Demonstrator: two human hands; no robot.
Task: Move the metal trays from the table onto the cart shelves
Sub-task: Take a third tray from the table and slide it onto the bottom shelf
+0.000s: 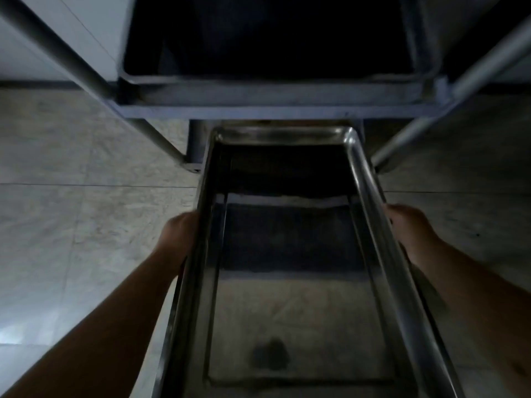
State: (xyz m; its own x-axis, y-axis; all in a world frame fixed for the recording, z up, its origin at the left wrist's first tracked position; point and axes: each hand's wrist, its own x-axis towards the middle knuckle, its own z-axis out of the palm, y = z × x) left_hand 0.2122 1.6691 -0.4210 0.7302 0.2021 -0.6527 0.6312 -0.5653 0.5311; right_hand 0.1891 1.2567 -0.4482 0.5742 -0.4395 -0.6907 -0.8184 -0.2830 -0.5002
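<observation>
A long shiny metal tray (287,317) fills the lower middle of the head view, lengthwise away from me. My left hand (179,237) grips its left rim and my right hand (411,228) grips its right rim. The tray's far end (283,136) sits just below and in front of the cart's shelf edge (270,110). On that upper cart shelf lies another dark tray (275,79), seen from above. The held tray is empty and reflects the floor.
Two grey cart legs slant down at the left (94,81) and right (448,101). Pale tiled floor (71,202) lies on both sides. A lower cart part (195,150) shows behind the tray's far left corner.
</observation>
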